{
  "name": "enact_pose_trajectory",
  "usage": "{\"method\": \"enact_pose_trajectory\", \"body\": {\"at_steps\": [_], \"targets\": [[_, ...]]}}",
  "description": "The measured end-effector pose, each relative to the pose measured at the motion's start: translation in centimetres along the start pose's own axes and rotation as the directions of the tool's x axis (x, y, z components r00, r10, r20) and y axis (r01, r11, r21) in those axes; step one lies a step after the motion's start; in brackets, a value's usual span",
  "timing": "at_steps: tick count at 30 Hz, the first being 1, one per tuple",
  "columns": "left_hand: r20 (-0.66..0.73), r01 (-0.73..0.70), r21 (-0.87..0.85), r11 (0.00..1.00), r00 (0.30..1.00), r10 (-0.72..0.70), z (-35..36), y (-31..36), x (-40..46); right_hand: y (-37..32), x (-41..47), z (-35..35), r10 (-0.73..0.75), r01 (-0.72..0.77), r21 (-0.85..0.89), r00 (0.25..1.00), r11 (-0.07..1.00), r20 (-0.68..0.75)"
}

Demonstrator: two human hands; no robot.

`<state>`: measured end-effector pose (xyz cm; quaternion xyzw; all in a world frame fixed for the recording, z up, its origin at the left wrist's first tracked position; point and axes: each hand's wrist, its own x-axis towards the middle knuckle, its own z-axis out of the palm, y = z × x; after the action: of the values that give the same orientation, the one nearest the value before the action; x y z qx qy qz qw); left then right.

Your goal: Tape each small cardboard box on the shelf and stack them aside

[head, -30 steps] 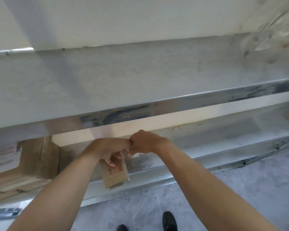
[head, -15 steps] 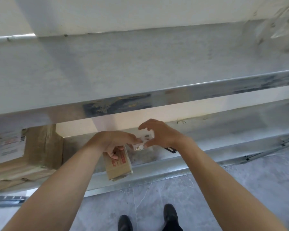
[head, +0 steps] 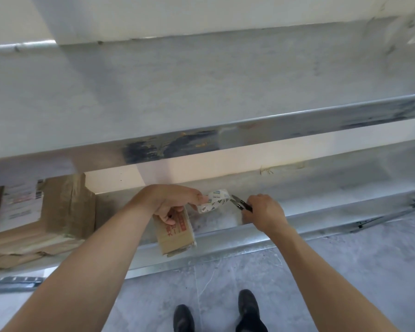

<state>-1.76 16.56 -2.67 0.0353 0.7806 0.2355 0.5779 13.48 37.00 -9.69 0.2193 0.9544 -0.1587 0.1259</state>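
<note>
A small cardboard box (head: 175,236) with red print stands at the front lip of the lower metal shelf (head: 309,202). My left hand (head: 173,202) holds the box from above and pinches one end of a printed white tape strip (head: 213,202). The strip stretches to the right above the shelf. My right hand (head: 264,212) grips small black snips (head: 241,202), whose tips touch the strip's right end.
Larger taped cardboard boxes (head: 34,212) with white labels sit on the same shelf at the left. The upper metal shelf (head: 201,97) overhangs the lower one. My two black shoes (head: 249,310) stand on the grey floor in front of the shelving.
My hands have moved apart: the right hand went right and now holds the black snips at the tape. The tape strip is drawn out from the left hand.
</note>
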Motion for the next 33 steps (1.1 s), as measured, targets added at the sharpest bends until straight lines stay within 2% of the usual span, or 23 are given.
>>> {"method": "enact_pose_trajectory", "body": {"at_steps": [5,10,14,18,21,23,25,28,30,33], "targets": [[-0.017,0.000,0.001,1.000,1.000,0.000,0.1,-0.1,-0.1,-0.6,-0.3,-0.3,-0.064,0.073,-0.184,0.997,0.980,0.050],[-0.010,-0.006,-0.027,1.000,1.000,0.006,0.1,0.0,-0.3,-1.2,-0.5,-1.0,-0.063,0.092,-0.173,0.984,0.981,0.168],[-0.014,-0.005,-0.027,1.000,1.000,0.004,0.1,0.0,-0.5,-0.8,-1.5,-0.1,-0.197,0.198,0.006,0.970,0.980,0.139],[-0.012,-0.020,-0.034,0.999,1.000,0.019,0.0,-0.2,-0.6,-1.0,-2.7,0.2,-0.068,0.028,0.222,0.982,0.975,0.178],[0.000,-0.022,-0.024,0.999,1.000,0.022,0.0,-0.2,-0.6,-1.9,-5.1,1.9,-0.052,-0.051,0.377,0.964,0.925,0.260],[0.001,-0.018,-0.028,0.999,1.000,0.018,0.0,-0.2,-0.6,-3.3,-6.6,3.3,-0.069,-0.120,0.508,0.939,0.853,0.337],[0.004,-0.017,-0.023,1.000,1.000,0.017,0.0,-0.1,-0.4,-5.2,-7.8,4.1,-0.093,-0.230,0.666,0.907,0.709,0.411],[-0.006,-0.022,-0.033,0.999,1.000,0.022,0.1,-0.2,-0.1,-8.0,-9.0,4.4,-0.118,-0.321,0.831,0.903,0.454,0.413],[-0.011,-0.030,-0.027,0.999,1.000,0.030,0.1,-0.3,0.1,-9.4,-9.1,4.4,-0.111,-0.352,0.879,0.908,0.322,0.404],[-0.016,-0.029,-0.019,0.999,0.999,0.028,0.1,-0.5,0.3,-10.6,-8.6,4.2,-0.079,-0.375,0.892,0.911,0.251,0.405]]}}
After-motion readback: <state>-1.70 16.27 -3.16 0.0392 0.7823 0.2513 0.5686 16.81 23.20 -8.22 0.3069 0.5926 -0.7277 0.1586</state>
